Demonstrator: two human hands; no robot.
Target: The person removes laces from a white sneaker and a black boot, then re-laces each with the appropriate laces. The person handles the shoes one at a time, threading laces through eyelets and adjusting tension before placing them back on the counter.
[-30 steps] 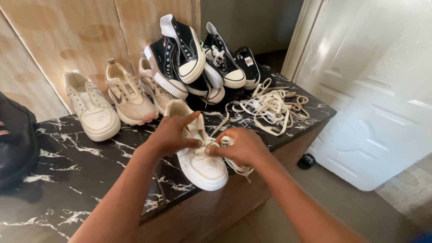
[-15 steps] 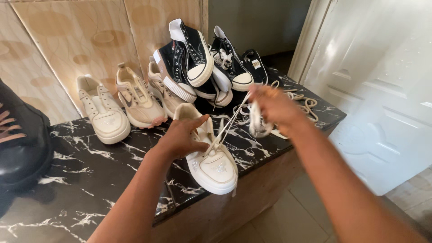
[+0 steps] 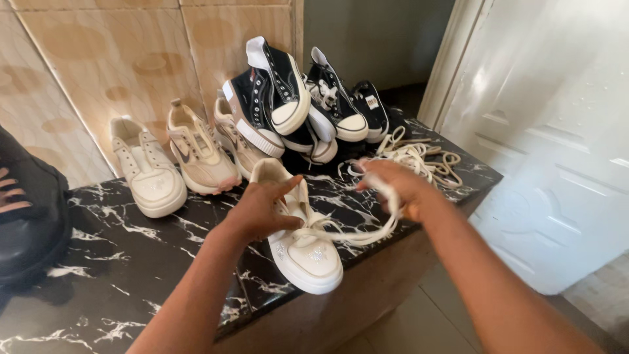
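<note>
The cream sneaker (image 3: 301,233) lies on the black marble surface (image 3: 131,262), close to its front edge, toe pointing toward the person, approx. in the middle of that edge. The left hand (image 3: 262,208) rests on the shoe's left side w/ fingers bent around the upper – a holding grip that pins the shoe down. The right hand (image 3: 393,187) is closed on the flat white lace (image 3: 357,235), which runs from the eyelets at the shoe's front, loops out low to the right and goes up into the fist.

Handling, as I judge it: the shoe looks light, w/ a firm thick sole and a softer upper, so it can slide on the polished surface if not held; best place to hold is the sides near the tongue. The lace is soft, thin and limp – it bends anywhere and may slip through the fingers, so a pinch near its end gives more control.

Behind, toward the back edge, stand another cream sneaker (image 3: 147,174) and a beige pair (image 3: 203,154), then a pile of black-and-white canvas shoes (image 3: 295,98). A heap of loose laces (image 3: 419,160) lies near the right back corner. A black shoe (image 3: 26,216) is at the left edge, partly out of view.
</note>
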